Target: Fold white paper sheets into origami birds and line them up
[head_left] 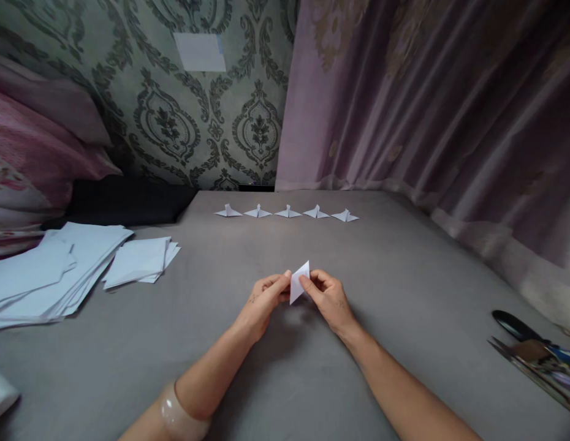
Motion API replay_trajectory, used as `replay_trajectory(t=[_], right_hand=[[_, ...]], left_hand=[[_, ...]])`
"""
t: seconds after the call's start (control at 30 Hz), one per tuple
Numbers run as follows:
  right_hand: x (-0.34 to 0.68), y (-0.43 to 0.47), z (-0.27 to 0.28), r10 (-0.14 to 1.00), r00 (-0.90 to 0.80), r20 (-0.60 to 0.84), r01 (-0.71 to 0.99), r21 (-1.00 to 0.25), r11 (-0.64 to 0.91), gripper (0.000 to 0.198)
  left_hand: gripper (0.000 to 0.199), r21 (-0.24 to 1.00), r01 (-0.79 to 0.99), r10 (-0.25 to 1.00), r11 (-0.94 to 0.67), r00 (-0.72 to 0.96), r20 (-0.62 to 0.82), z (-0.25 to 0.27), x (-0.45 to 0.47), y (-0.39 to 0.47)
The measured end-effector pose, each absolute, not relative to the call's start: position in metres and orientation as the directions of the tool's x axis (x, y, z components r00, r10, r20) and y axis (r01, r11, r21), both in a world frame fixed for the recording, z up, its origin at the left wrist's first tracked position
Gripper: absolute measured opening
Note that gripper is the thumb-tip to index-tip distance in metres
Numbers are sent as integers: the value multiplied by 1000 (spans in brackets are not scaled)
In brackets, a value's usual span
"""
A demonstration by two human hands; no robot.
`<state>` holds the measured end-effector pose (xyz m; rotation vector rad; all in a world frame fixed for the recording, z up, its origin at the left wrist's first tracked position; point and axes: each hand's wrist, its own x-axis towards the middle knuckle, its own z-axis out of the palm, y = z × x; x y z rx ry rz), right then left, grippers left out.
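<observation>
A small piece of folded white paper (298, 284) is held up between my two hands, just above the grey table. My left hand (265, 301) pinches its left edge between thumb and fingers. On the other side, my right hand (330, 298) grips it with the thumb pressed flat on the near face and the fingers behind. The fingertips behind the paper are partly hidden. Beyond my hands, several folded paper birds (287, 211) stand in a row across the back of the table, wings spread.
Large white sheets (83, 257) lie in a loose pile at the left, with smaller paper squares (140, 260) beside them. A black cloth (129, 199) is behind these. Scissors (519, 324) and other tools lie at the right edge. A whitish rounded object (0, 392) shows at lower left.
</observation>
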<state>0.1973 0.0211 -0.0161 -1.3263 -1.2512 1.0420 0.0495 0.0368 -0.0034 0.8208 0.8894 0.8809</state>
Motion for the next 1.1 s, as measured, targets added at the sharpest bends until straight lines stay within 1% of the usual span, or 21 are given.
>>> replay_trajectory(t=[0.1,0.17,0.27,0.33,0.4,0.47,0.53,0.6,0.67,0.8,0.9,1.03,1.1], right_hand=[[198,22,-18,997,69,24,135,-991,14,26],[198,22,-19,999,40,14,135,-991,9,24],[198,23,-21,1000,24,21,94,-995,18,20],[198,24,-23,999,40,23,59,-998,21,24],[199,25,-26,998,65,27,69,-997,23,27],[200,25,-29,995,77,55,139,-989,44,22],[200,24,-31,994,67,91,249,-966,71,16],[200,22,-32,992,46,117,372,-924,92,15],[200,21,-31,989,29,148,476,-872,117,17],[197,17,-27,972,-38,231,600,-773,207,21],[195,15,-24,964,-75,254,656,-716,239,24],[196,15,-26,963,-92,253,688,-683,245,25],[200,17,-28,966,-90,242,678,-695,238,27]], left_hand=[[33,929,-164,916,333,288,-278,0,48,37],[30,946,-82,927,313,243,-285,0,48,38],[28,956,6,937,295,195,-290,-4,47,41],[30,952,66,937,298,170,-305,-7,45,43],[32,947,149,941,284,143,-305,-9,44,44],[33,940,263,957,218,131,-259,-10,43,44],[33,910,397,973,118,137,-186,-9,42,43],[33,848,529,978,32,158,-136,-7,41,41],[31,784,620,979,-31,177,-102,-7,40,40],[26,735,669,983,-108,180,-19,-13,40,39],[23,711,687,980,-150,197,16,-21,40,39],[15,676,690,959,-257,266,93,-28,37,41],[17,667,660,927,-345,352,132,-28,34,43]])
